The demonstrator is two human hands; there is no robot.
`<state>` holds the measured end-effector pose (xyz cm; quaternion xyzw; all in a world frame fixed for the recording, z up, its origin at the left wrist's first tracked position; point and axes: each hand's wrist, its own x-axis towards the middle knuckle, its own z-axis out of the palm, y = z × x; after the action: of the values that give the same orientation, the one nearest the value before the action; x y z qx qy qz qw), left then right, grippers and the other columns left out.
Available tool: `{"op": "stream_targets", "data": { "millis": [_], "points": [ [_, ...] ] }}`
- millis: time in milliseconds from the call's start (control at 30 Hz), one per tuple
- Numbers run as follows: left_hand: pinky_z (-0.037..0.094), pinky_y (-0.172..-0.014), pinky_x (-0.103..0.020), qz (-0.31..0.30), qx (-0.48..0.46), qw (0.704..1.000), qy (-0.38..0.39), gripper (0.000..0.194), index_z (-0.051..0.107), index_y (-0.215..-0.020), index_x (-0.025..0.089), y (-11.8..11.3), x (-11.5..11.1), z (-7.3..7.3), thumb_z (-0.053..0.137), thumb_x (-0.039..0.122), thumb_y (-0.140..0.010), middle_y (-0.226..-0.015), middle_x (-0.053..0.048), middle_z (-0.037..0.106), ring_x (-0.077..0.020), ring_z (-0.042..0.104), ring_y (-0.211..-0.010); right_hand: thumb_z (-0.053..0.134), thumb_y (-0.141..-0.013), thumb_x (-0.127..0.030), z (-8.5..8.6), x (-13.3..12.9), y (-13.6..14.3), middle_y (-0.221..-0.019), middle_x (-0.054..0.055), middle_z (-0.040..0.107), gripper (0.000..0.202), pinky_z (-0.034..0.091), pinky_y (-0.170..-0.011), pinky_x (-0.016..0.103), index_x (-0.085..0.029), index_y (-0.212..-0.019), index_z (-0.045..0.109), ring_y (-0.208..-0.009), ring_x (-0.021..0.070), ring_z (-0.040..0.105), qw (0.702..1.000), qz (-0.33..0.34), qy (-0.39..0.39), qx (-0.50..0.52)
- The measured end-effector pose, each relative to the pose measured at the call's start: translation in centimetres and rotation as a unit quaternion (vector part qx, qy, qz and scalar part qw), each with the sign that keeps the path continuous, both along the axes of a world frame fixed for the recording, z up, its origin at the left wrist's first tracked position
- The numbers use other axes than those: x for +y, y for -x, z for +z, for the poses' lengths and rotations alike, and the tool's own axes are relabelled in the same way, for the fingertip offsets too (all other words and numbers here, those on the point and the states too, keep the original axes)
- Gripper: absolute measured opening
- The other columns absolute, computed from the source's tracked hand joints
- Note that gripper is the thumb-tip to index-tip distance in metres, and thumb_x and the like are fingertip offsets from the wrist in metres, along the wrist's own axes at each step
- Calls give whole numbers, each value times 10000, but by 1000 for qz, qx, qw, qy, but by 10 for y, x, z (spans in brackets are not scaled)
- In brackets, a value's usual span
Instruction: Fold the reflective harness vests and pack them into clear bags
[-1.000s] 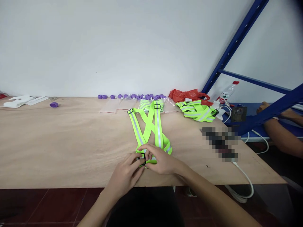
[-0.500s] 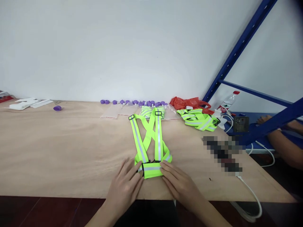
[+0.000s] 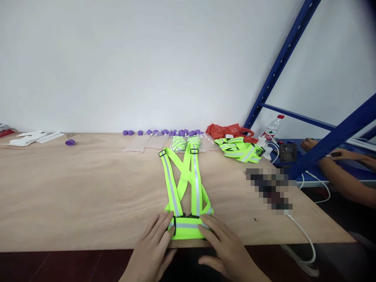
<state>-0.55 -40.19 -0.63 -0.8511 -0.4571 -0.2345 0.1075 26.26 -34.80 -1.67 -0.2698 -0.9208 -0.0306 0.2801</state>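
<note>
A neon-yellow reflective harness (image 3: 187, 226) lies on the wooden table (image 3: 88, 196), its crossed straps spread away from me and its wide band near the front edge. My left hand (image 3: 153, 244) rests on the band's left end beside a black buckle, fingers stretched out. On the band's right end lies my right hand (image 3: 225, 243), fingers spread and thumb apart below the table edge. Neither hand is closed round the fabric. Behind the strap tops, folded neon straps in a clear bag (image 3: 178, 144) sit on the table.
Purple rolls (image 3: 165, 132) line the wall. A red bag (image 3: 230, 131), bundled neon straps (image 3: 241, 150), a bottle (image 3: 273, 127) and a pixelated object with a white cable (image 3: 304, 235) are at right. Another person's arms (image 3: 342, 176) show beyond the blue frame (image 3: 331, 145).
The harness band has come nearer the table's front edge, with both hands moving along toward me. My right thumb is now spread from the fingers. The camera view has shifted, and the other person's arms have moved.
</note>
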Motion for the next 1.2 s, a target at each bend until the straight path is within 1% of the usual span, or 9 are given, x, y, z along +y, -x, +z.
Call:
{"op": "stream_targets", "data": {
  "millis": [67, 133, 300, 533, 733, 867, 1033, 1133, 1200],
  "points": [
    [559, -1024, -411, -5, -13, 1000, -20, 222, 617, -1143, 154, 2, -6, -4, 467, 161, -979, -1368, -151, 632, -263, 624, -1247, 585, -916, -178, -3, -9, 0, -1206, 162, 724, 277, 586, -980, 418, -153, -1182, 661, -1138, 287, 690, 999, -9, -34, 15],
    [565, -1017, -380, -14, -20, 999, -29, 225, 631, -1130, 151, 3, -8, -5, 459, 143, -986, -1327, -143, 662, -248, 654, -1206, 528, -907, -96, -3, -13, 1, -1179, 142, 739, 294, 585, -987, 394, -154, -1157, 671, -1120, 265, 701, 998, -11, -56, 29],
    [588, -981, -367, -34, -28, 999, -28, 214, 647, -1116, 145, 7, -6, 0, 479, 221, -1007, -1286, -142, 687, -248, 687, -1145, 531, -924, -123, -1, -13, 2, -1174, 127, 745, 284, 611, -949, 367, -164, -1172, 665, -1089, 249, 717, 997, -6, -59, 49],
    [605, -938, -343, -64, -79, 995, -21, 252, 641, -1159, 166, 11, -1, 7, 461, 141, -984, -1166, -109, 742, -220, 731, -1019, 515, -928, -121, 4, -8, 2, -1150, 128, 736, 281, 590, -970, 375, -171, -1185, 620, -1085, 241, 705, 997, 2, 6, 81],
    [600, -745, -302, -55, -173, 977, 110, 232, 639, -1138, 202, 9, 19, 28, 466, 179, -985, -969, -71, 755, -213, 715, -879, 448, -966, -143, 21, 11, 8, -1036, 98, 738, 277, 612, -801, 327, -202, -1204, 577, -929, 217, 719, 988, 6, 127, 88],
    [548, -757, -295, -20, -204, 954, 218, 201, 685, -1049, 230, 12, 46, 40, 492, 232, -994, -923, -37, 724, -202, 670, -862, 423, -1001, -203, 28, 34, 15, -938, 90, 728, 223, 581, -711, 332, -190, -1117, 613, -825, 220, 696, 981, -26, 182, 67],
    [518, -825, -350, 11, -153, 959, 239, 267, 678, -901, 192, 12, 75, 30, 443, 247, -1014, -913, -60, 671, -229, 625, -920, 405, -1007, -218, 23, 55, 20, -862, 80, 663, 259, 554, -692, 366, -196, -939, 655, -803, 232, 646, 986, -72, 150, 14],
    [519, -764, -351, 59, -138, 966, 211, 197, 633, -966, 184, 8, 77, 20, 456, 256, -1011, -950, -65, 648, -233, 611, -899, 423, -1019, -271, 14, 59, 18, -931, 95, 654, 256, 573, -714, 359, -189, -1051, 663, -849, 230, 657, 989, -104, 101, 12],
    [522, -754, -339, 55, -141, 972, 178, 156, 606, -1002, 188, 6, 75, 16, 455, 226, -1010, -1027, -75, 648, -229, 610, -927, 447, -1019, -313, 7, 58, 15, -1030, 127, 664, 265, 584, -758, 357, -174, -1119, 650, -936, 242, 670, 991, -122, 48, 17]
  ]
}}
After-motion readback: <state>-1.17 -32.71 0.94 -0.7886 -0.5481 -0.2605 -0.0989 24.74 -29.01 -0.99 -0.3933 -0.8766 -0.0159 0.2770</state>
